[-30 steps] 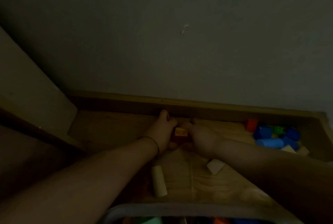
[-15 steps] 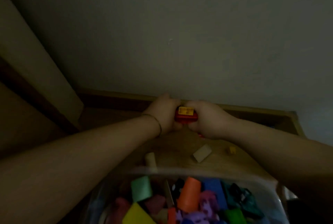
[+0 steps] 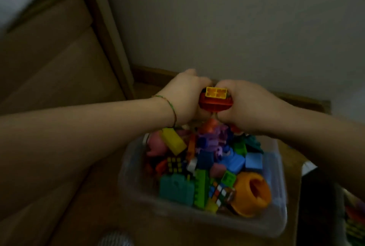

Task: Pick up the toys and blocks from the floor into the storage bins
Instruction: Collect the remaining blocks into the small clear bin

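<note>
Both hands meet above the far end of a clear plastic storage bin [image 3: 281,204] that stands on the wooden floor [image 3: 79,206]. The left hand [image 3: 185,97] and the right hand [image 3: 246,105] are curled round a red plastic block [image 3: 215,105] from either side, with a hollow yellow plastic brick [image 3: 216,92] sitting on top of it between the knuckles. The fingertips are tucked under and out of sight, so whether more pieces are held below cannot be told. A thin string bracelet [image 3: 172,107] circles the left wrist. The bin is heaped with toys: a yellow oblong block [image 3: 173,141] and a pink plastic figure [image 3: 156,146] near the left forearm, a purple plastic toy [image 3: 213,139] just under the hands, a light blue cube [image 3: 253,161], a teal studded block [image 3: 176,186], a green studded brick [image 3: 201,186], two colour-tiled puzzle cubes [image 3: 174,164] [image 3: 221,194], and a round orange plastic toy with a hollow middle [image 3: 254,194] at the near right corner. The forearms cover the bin's far corners. Behind the hands a wooden skirting board [image 3: 154,73] runs along a pale wall [image 3: 237,18], and a tan wooden panel [image 3: 49,58] stands at the left. A dark shape [image 3: 316,206] sits just right of the bin; the picture is too dim to name it.
</note>
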